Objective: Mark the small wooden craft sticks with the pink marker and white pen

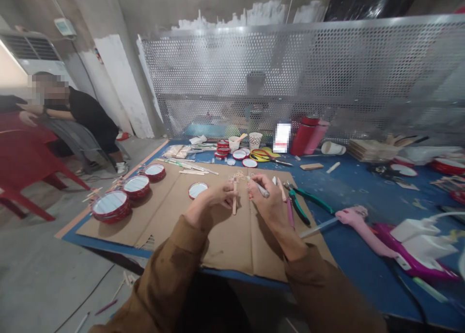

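Note:
Between the fingers of my left hand (217, 197) is a flat wooden craft stick (234, 204), held upright over the cardboard. My right hand (267, 202) grips a small white tube (262, 189), its narrow end pointing at the stick without clearly touching it. Small tan loops or rings (238, 174) lie just beyond my fingers, too small to make out. To the left of my left hand, a round white lid with a red rim (198, 190) rests on the cardboard (174, 212). Pliers with teal handles (300, 207) lie right of my right hand.
Red-rimmed drum-like tins (110, 207) line the cardboard's left edge. Cups (255, 140), scissors (267, 156), a lit phone (282, 138) and a red bottle (304, 136) stand or lie toward the back. A pink glue gun (366, 231) and purple power strip (417, 260) lie right. A person (90, 115) sits far left.

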The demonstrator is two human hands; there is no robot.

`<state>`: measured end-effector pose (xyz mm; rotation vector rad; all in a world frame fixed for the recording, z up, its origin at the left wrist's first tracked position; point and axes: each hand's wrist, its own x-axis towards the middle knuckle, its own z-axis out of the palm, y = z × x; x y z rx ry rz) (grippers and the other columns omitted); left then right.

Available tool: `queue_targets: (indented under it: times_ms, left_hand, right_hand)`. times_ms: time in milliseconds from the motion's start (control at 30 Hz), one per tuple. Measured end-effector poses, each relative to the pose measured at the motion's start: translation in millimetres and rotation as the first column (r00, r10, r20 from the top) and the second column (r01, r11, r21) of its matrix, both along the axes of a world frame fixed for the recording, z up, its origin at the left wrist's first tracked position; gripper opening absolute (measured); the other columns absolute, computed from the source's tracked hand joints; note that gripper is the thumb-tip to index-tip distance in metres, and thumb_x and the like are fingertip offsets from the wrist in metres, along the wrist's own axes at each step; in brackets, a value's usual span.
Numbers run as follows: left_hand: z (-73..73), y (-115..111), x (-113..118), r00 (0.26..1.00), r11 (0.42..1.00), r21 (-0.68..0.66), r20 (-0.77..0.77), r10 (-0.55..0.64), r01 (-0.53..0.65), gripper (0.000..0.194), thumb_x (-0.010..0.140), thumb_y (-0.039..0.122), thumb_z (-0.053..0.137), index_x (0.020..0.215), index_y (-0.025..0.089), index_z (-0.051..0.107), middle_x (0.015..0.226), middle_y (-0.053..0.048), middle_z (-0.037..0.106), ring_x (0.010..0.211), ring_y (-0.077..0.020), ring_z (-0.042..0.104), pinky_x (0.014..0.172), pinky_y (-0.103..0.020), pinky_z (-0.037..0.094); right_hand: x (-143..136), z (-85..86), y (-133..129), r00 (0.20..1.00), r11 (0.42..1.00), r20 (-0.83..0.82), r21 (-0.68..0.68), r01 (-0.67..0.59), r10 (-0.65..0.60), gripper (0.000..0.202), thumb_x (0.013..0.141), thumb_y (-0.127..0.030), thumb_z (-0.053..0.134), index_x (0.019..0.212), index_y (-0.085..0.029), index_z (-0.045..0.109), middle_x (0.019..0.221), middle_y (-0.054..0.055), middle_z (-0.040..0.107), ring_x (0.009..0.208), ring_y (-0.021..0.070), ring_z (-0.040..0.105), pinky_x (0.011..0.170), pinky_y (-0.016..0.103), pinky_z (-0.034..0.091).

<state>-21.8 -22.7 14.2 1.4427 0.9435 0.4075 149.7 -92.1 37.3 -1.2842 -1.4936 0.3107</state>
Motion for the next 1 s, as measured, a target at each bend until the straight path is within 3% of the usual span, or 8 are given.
queue_targets:
  times_ms: [133,267,433,567,700,833,1000]
  left_hand:
    - [1.9,-13.6,-5.5,0.996,0.996,-0.003,-0.009,0.087,-0.087,0.020,0.085,0.031,0.067,0.080,0.013,0.059,0.072,-0.006,0.069,0.060,-0.0122,0.065,0.058,-0.022,0.050]
    - [-5.6,-28.9,0.9,0.972,0.974,0.024,0.064,0.225,-0.227,0.018,0.086,0.025,0.064,0.074,0.015,0.054,0.064,-0.001,0.064,0.057,-0.0104,0.060,0.060,-0.022,0.050]
    - [-20.3,-55.1,14.9,0.900,0.861,0.269,0.063,0.432,-0.432,0.020,0.092,0.027,0.050,0.075,0.017,0.054,0.067,-0.002,0.063,0.059,-0.0106,0.058,0.061,-0.021,0.047]
    - [-21.3,-77.2,20.0,0.854,0.797,0.333,0.051,0.518,-0.503,0.022,0.094,0.031,0.046,0.081,0.017,0.056,0.077,-0.003,0.067,0.065,-0.0119,0.061,0.066,-0.023,0.048]
    - [-19.3,-93.2,17.2,0.876,0.812,0.360,0.031,0.481,-0.459,0.024,0.094,0.034,0.046,0.082,0.018,0.058,0.082,-0.004,0.068,0.070,-0.0133,0.064,0.072,-0.024,0.050]
    - [-20.9,-105.0,6.2,0.919,0.876,0.284,0.182,0.349,-0.389,0.028,0.093,0.043,0.049,0.085,0.017,0.055,0.084,-0.005,0.069,0.072,-0.0151,0.066,0.073,-0.027,0.052]
    - [-19.8,-114.0,-6.2,0.919,0.908,0.240,0.288,0.270,-0.342,0.038,0.090,0.055,0.053,0.086,0.017,0.054,0.073,-0.002,0.066,0.065,-0.0136,0.061,0.068,-0.025,0.048]
  right_hand:
    - [-2.6,-5.9,3.9,0.999,1.000,-0.045,0.001,-0.007,0.007,0.022,0.086,-0.041,0.051,0.085,-0.022,0.063,0.074,0.005,0.069,0.070,0.0212,0.063,0.068,0.034,0.049]
    - [-4.0,-9.6,9.0,0.999,0.998,-0.032,0.050,-0.035,0.037,0.022,0.084,-0.040,0.052,0.084,-0.022,0.063,0.080,0.006,0.071,0.074,0.0218,0.064,0.072,0.034,0.049]
    - [-2.5,-12.2,13.3,0.999,0.995,0.003,0.086,-0.043,0.043,0.024,0.084,-0.041,0.050,0.084,-0.022,0.063,0.080,0.007,0.071,0.073,0.0212,0.063,0.072,0.034,0.048]
    - [0.4,-14.5,15.8,1.000,0.998,0.014,0.067,-0.011,0.010,0.025,0.084,-0.041,0.048,0.084,-0.022,0.063,0.081,0.007,0.072,0.072,0.0207,0.062,0.071,0.033,0.047]
    - [-1.8,-15.9,13.7,1.000,0.997,0.006,0.071,0.003,-0.003,0.023,0.083,-0.039,0.049,0.086,-0.022,0.062,0.085,0.008,0.072,0.076,0.0216,0.063,0.074,0.035,0.048]
    - [-13.3,-17.3,-4.3,0.984,0.989,-0.136,0.107,-0.103,0.117,0.024,0.083,-0.043,0.051,0.087,-0.021,0.060,0.087,0.007,0.070,0.080,0.0204,0.064,0.075,0.034,0.051]
    - [-25.3,-27.4,-45.9,0.944,0.984,-0.278,0.065,-0.168,0.179,0.027,0.088,-0.047,0.053,0.090,-0.021,0.061,0.066,-0.002,0.059,0.057,0.0148,0.056,0.059,0.029,0.049]
